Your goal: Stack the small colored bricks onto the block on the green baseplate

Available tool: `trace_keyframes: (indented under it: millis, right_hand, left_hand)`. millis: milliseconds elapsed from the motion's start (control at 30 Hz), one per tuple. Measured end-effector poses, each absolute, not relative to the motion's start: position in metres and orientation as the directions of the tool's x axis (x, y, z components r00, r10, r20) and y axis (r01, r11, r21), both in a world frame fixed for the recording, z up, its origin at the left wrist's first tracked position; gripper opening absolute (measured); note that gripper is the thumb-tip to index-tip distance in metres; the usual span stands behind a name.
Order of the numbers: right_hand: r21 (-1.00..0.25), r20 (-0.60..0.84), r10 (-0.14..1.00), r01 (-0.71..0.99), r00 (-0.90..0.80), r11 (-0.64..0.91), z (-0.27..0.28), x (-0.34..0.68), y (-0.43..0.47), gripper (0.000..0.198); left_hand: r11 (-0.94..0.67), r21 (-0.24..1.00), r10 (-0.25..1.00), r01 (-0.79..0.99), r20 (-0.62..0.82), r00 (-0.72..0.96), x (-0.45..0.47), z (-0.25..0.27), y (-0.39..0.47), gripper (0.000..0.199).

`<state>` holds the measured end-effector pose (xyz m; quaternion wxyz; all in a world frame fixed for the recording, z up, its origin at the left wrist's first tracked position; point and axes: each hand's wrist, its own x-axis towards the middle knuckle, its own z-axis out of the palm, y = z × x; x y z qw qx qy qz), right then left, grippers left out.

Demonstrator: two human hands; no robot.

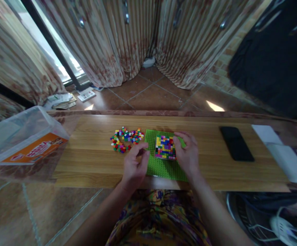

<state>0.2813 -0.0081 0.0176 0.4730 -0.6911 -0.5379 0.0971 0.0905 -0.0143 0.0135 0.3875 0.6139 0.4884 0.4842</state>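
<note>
A square block of multicoloured toy bricks (165,147) sits on a green studded baseplate (153,168). My right hand (188,153) is at the block's right side, with thumb and index finger closed at its upper right corner; the hand covers part of that edge. My left hand (135,164) hovers over the baseplate's left edge. Its fingers are curled, the thumb and index tips slightly apart, and I see nothing between them. Just beyond the left hand lies a loose pile of small coloured bricks (133,136), spread in a rough ring on the wooden table (92,150).
A clear plastic bin (38,119) with an orange label stands at the table's left end. To the right lie a black phone (237,143) and white objects (286,153). Curtains (127,44) hang beyond the table, and a dark bag-like shape (273,61) is at upper right.
</note>
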Motion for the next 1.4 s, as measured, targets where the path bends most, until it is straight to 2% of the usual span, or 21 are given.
trace_keyframes:
  millis: [267,633,967,1167,1267,1333,1400]
  right_hand:
    - [-0.751,0.348,0.868,0.659,0.354,0.032,0.007,0.270,-0.006,0.030]
    - [-0.782,0.298,0.897,0.622,0.326,0.034,0.006,0.266,-0.005,0.029]
    - [-0.767,0.317,0.903,0.639,0.291,0.063,0.008,0.263,-0.005,0.029]
    - [-0.718,0.389,0.865,0.692,0.318,0.068,0.006,0.268,-0.016,0.039]
    - [-0.660,0.460,0.829,0.747,0.318,0.080,0.015,0.264,-0.029,0.041]
    - [-0.625,0.520,0.807,0.769,0.281,0.136,0.025,0.254,-0.038,0.037]
    - [-0.602,0.557,0.812,0.758,0.174,0.251,0.037,0.236,-0.043,0.029]
  left_hand:
    - [-0.239,0.882,0.969,0.406,0.192,0.153,0.133,0.020,0.029,0.024]
    - [-0.231,0.889,0.972,0.395,0.196,0.129,0.140,0.011,0.029,0.024]
    - [-0.206,0.892,0.978,0.403,0.174,0.114,0.143,0.010,0.028,0.024]
    - [-0.220,0.909,0.976,0.355,0.202,0.086,0.126,0.010,0.005,0.030]
    - [-0.170,0.922,0.985,0.348,0.153,0.076,0.103,0.008,-0.018,0.030]
    - [-0.138,0.920,0.990,0.368,0.115,0.082,0.083,0.005,-0.032,0.029]
    - [-0.144,0.899,0.990,0.413,0.129,0.064,0.062,0.003,-0.041,0.029]
